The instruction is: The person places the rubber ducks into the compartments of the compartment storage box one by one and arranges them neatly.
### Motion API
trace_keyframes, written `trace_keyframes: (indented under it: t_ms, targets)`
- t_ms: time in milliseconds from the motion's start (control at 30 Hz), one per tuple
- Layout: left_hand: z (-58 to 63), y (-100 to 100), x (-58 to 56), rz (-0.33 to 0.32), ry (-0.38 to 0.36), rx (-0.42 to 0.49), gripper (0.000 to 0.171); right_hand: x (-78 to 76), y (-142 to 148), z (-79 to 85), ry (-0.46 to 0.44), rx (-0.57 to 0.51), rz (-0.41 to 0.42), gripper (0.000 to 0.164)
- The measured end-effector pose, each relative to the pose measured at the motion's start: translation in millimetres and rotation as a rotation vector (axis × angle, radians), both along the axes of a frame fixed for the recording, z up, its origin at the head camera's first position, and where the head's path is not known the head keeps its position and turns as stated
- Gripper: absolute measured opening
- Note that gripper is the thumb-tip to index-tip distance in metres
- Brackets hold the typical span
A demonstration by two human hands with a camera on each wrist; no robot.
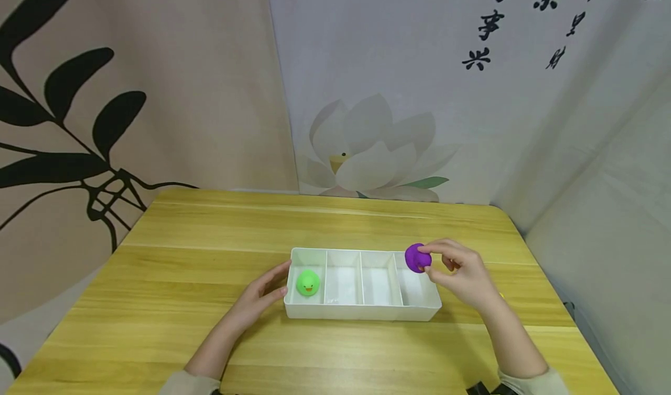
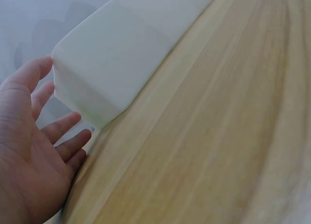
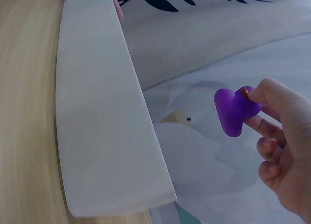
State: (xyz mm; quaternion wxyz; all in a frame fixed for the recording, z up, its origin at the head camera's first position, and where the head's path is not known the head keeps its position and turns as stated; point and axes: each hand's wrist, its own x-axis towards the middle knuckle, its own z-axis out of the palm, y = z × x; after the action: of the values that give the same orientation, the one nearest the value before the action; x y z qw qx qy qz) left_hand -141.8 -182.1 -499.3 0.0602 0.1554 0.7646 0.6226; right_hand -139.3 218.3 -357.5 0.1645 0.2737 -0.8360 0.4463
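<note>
My right hand (image 1: 461,267) pinches a purple rubber duck (image 1: 417,258) between thumb and fingers. The duck is held up over the rightmost compartment of a white divided box (image 1: 362,313); the right wrist view shows the purple toy (image 3: 232,112) above the box's rim. A green rubber duck (image 1: 308,282) with an orange beak sits in the leftmost compartment, and the other compartments hold nothing. At the box's left end, my left hand (image 1: 259,296) touches the wall with extended fingers. The left wrist view shows that hand (image 2: 43,141) with its fingers spread at the box's corner.
The box stands on a wooden table (image 1: 209,237), with its long side facing me. Behind the table hang printed curtains (image 1: 367,51) with a lotus, leaves and dark characters. A tiny yellow bit (image 1: 501,295) shows by my right wrist.
</note>
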Motion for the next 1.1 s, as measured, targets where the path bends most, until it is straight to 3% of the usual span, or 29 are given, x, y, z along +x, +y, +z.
trace_keyframes:
  t_ms: [400, 933, 1100]
  targets:
    - [0.7, -1, 0.6, -0.011, -0.002, 0.020, 0.054, -0.6, -25, 1.9, -0.014, -0.027, 0.092, 0.034]
    - [1.3, 0, 1.1, 0.000, -0.020, 0.011, 0.053, -2.6, -59, 0.0, -0.033, 0.040, 0.203, 0.031]
    - [0.9, 0, 0.6, -0.002, -0.022, 0.011, 0.053, -15.8, -59, -20.4, -0.100, 0.073, 0.203, 0.032]
